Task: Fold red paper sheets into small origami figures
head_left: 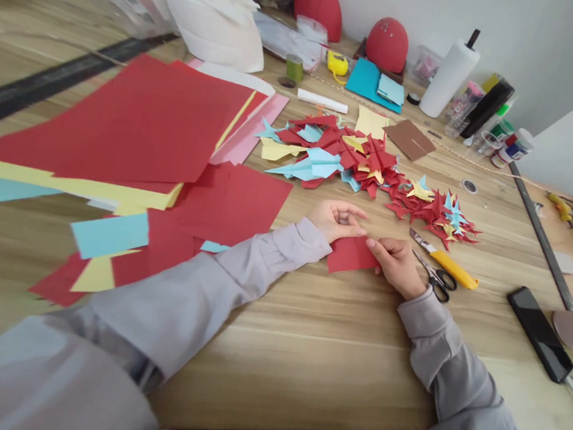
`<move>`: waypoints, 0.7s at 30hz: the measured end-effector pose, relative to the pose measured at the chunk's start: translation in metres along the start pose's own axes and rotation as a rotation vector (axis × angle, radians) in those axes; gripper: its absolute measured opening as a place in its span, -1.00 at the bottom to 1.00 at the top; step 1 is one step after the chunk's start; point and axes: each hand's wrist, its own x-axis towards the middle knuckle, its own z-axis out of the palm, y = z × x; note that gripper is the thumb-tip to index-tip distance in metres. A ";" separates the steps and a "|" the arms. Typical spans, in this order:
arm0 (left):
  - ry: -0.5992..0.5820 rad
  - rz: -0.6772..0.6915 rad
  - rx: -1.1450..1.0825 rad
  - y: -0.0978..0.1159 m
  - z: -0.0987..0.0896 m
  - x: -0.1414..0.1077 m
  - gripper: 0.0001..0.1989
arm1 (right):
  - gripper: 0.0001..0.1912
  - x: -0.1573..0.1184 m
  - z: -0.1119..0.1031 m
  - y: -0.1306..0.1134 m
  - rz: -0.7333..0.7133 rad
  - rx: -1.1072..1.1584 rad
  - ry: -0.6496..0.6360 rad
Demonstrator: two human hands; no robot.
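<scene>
A small red sheet of paper (352,255) is between my hands, over the wooden table. My right hand (396,263) pinches its right edge, thumb on top. At the upper edge is my left hand (339,221), thumb and fingers drawn together on the paper. Just beyond my hands lies a heap of folded paper pieces (324,163) in red, blue and yellow, with folded paper stars (437,211) to its right. Black-handled scissors (438,282) and a yellow utility knife (450,264) rest right of my right hand.
Large red paper sheets (138,128) cover the left side, with smaller blue and yellow pieces below. A black phone (539,334) on a cable lies at the right. Along the back stand a white bottle (449,75), a yellow tape measure (337,63) and a blue folder (371,85).
</scene>
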 end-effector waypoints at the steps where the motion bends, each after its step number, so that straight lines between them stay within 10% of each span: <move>1: 0.003 0.005 -0.011 0.000 0.001 0.000 -0.51 | -0.44 0.000 0.000 0.000 -0.005 -0.003 0.009; 21: -0.102 -0.018 -0.031 0.000 -0.002 -0.002 -0.45 | -0.45 0.005 0.004 0.004 0.019 0.126 0.159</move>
